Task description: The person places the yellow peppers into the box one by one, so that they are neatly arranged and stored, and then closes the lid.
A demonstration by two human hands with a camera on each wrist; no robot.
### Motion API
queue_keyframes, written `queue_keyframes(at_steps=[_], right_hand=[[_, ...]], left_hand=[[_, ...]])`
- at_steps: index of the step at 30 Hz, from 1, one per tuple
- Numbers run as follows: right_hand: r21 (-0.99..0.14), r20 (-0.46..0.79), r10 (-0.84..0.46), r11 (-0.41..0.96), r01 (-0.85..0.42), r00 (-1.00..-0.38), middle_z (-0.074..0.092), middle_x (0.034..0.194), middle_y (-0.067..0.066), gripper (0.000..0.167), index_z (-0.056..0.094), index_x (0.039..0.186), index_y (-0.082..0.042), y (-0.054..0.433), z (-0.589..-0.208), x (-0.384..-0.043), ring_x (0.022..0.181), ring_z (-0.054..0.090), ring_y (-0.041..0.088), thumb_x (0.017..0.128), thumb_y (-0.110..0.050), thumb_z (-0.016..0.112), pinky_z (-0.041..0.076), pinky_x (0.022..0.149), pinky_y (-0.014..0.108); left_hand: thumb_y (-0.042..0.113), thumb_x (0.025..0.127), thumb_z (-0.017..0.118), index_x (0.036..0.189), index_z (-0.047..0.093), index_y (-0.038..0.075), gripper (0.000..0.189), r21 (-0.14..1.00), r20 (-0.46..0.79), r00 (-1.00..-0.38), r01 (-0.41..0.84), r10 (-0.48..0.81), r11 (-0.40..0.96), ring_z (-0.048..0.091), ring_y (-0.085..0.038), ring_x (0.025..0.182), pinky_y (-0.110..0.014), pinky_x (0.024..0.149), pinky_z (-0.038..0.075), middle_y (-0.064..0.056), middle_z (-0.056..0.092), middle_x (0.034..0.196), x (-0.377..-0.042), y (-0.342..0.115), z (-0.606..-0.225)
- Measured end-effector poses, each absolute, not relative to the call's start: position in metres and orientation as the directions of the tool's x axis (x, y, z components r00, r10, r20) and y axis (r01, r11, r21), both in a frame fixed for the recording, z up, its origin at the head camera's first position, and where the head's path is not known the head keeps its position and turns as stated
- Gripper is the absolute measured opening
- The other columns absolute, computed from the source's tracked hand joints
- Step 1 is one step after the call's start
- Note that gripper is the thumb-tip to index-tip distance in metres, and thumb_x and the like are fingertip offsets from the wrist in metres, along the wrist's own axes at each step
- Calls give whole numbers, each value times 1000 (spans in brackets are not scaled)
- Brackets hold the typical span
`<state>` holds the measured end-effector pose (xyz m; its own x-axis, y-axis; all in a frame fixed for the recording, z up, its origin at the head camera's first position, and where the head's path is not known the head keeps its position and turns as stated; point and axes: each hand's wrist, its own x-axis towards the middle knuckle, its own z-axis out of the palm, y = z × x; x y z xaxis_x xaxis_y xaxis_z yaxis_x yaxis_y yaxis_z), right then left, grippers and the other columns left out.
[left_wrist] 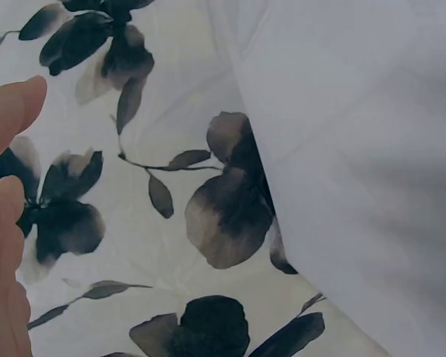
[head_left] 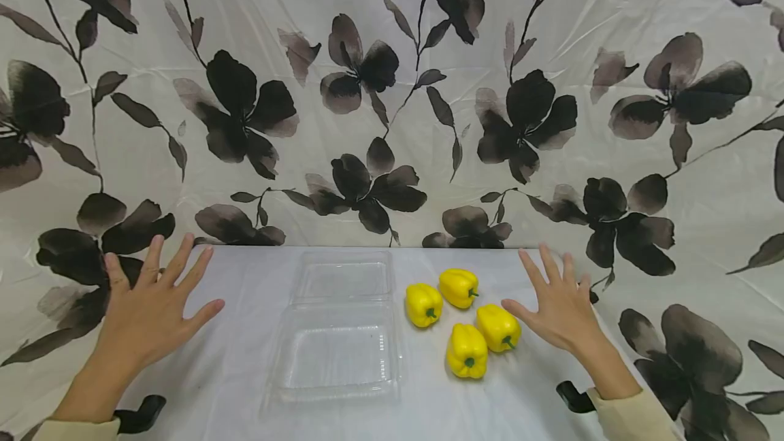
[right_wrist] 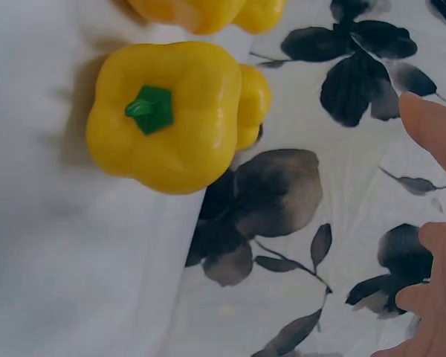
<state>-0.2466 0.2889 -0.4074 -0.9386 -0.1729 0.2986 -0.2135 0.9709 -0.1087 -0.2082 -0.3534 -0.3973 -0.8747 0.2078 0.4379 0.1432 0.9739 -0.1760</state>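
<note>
Several yellow bell peppers (head_left: 467, 351) with green stems stand in a loose group on the white table, right of its middle. To their left lies a clear plastic clamshell container (head_left: 335, 359), its lid (head_left: 343, 278) folded back away from me. My left hand (head_left: 147, 312) hovers at the table's left side, fingers spread, holding nothing. Over the right side my right hand (head_left: 557, 308) is spread too, its thumb close to the nearest pepper in the head view. The right wrist view shows one pepper (right_wrist: 163, 119) large, apart from the fingers (right_wrist: 435, 134).
The white table (head_left: 226, 373) ends at a straight back edge. Behind and beside it hangs a pale sheet (head_left: 441, 155) with dark flowers. Black straps (head_left: 143, 415) show at both wrists.
</note>
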Motion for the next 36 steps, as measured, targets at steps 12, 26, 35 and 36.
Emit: queue_keyframes(at_steps=[12, 26, 35, 36], right_hand=[[-161, 275, -207, 953, -257, -939, 10, 176, 24, 100, 19, 171, -20, 269, -402, -260, 154, 9, 66, 96, -71, 62, 13, 112, 91], [-200, 241, -237, 937, -287, -941, 7, 177, 21, 98, 17, 172, -24, 237, -396, -273, 155, 10, 63, 97, -67, 63, 13, 115, 88], [-230, 241, -271, 917, -326, -932, 9, 178, 18, 98, 19, 171, -26, 217, -400, -282, 156, 18, 58, 95, -68, 64, 30, 112, 84], [-234, 237, -273, 916, -328, -932, 9, 178, 18, 98, 19, 171, -26, 216, -400, -283, 156, 19, 57, 95, -67, 65, 32, 111, 84]], left_hand=[[73, 96, 58, 172, 10, 26, 101, -104, 446, -868, 191, 217, 976, -15, -41, 162, -76, 115, -26, -9, -1, 179, -210, -344, -403], [69, 97, 61, 172, 12, 24, 101, -22, 441, -870, 236, 221, 972, -12, -46, 162, -81, 112, -23, -10, -2, 179, -211, -331, -416], [62, 98, 64, 172, 16, 18, 98, 88, 434, -872, 292, 227, 952, -1, -51, 161, -88, 111, -14, -17, 6, 178, -213, -321, -424], [62, 99, 64, 172, 15, 19, 98, 104, 426, -876, 295, 225, 950, 1, -52, 161, -88, 112, -14, -17, 6, 178, -213, -319, -424]])
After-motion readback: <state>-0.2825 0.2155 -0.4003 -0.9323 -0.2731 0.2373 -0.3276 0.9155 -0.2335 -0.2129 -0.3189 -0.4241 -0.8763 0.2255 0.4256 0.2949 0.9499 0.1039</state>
